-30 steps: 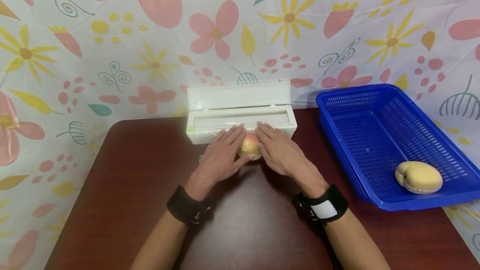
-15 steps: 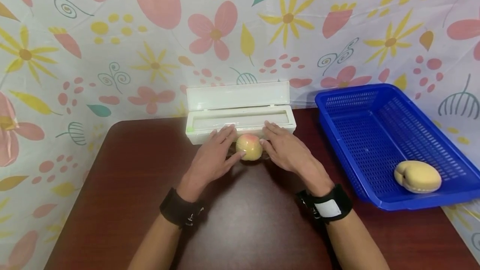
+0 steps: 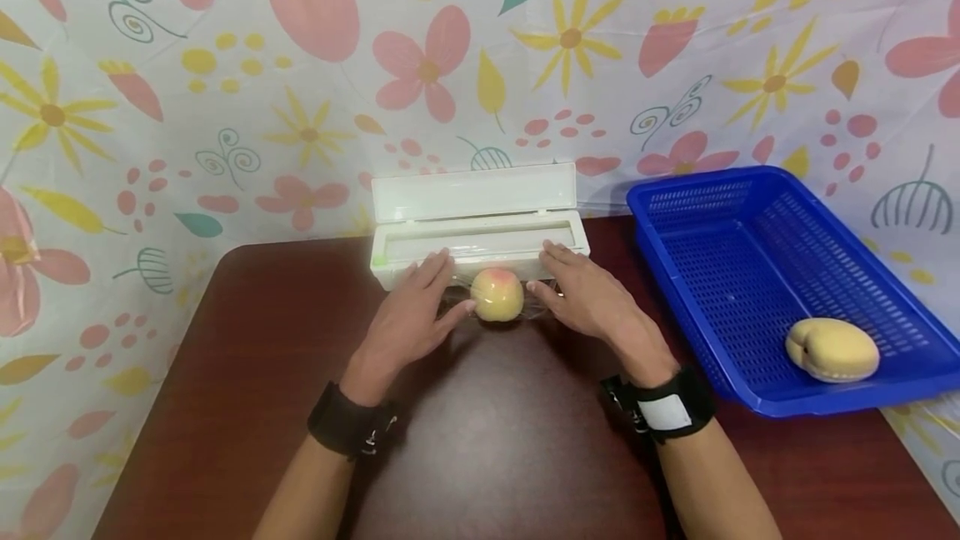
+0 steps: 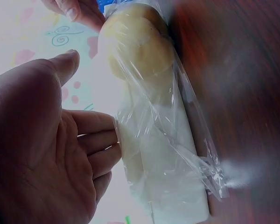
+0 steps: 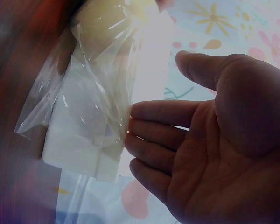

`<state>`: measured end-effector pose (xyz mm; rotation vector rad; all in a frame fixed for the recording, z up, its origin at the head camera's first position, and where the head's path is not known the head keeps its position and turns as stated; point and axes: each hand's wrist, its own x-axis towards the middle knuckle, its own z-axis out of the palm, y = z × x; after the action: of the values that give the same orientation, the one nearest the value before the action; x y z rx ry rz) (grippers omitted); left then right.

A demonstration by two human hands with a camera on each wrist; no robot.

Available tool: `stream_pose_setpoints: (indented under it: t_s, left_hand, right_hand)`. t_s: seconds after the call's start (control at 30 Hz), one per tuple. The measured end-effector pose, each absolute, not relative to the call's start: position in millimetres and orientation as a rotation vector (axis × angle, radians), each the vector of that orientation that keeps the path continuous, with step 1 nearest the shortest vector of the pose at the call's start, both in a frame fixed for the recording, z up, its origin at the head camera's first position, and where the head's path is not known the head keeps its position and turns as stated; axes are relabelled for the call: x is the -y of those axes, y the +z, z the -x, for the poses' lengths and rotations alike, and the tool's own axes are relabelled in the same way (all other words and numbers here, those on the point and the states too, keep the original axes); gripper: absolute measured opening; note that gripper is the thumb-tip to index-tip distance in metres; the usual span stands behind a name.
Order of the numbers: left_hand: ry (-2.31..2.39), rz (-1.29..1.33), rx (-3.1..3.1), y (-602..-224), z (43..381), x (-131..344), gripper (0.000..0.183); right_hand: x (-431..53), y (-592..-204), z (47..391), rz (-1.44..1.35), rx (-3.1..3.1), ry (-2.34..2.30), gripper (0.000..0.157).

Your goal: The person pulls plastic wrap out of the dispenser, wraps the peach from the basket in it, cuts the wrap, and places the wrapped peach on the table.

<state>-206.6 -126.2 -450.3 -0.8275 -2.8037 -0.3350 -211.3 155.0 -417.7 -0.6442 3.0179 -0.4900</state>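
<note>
A yellow-and-red peach-like fruit (image 3: pixel 497 295) sits on the table in front of a white cling film dispenser box (image 3: pixel 480 247), whose lid stands raised. Clear cling film (image 4: pixel 165 126) covers the fruit and spreads out on both sides of it. On the fruit's left is my left hand (image 3: pixel 408 311), fingers extended and fingertips touching the film, as the left wrist view (image 4: pixel 51 144) shows. My right hand (image 3: pixel 592 294) lies to the fruit's right, its straight fingers against the film near the box. Neither hand grips anything.
A blue perforated basket (image 3: pixel 690 307) stands at the right of the table, with another yellow fruit (image 3: pixel 832 349) in its near corner. A flower-patterned sheet (image 3: pixel 300 65) hangs behind the brown table (image 3: pixel 465 457).
Both hands have moved outward, away from the fruit, the left one leftward and the right one rightward. More of the fruit and film now shows between them.
</note>
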Motion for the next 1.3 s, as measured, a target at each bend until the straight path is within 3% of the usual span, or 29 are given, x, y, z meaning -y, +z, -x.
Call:
stream_pose_setpoints:
  t_s: [1.3]
  left_hand:
    - [-0.374,0.741,2.811,-448,201,155,0.078]
  right_hand:
    - [-186,-417,214,0.61,-3.038,-0.495,0.063]
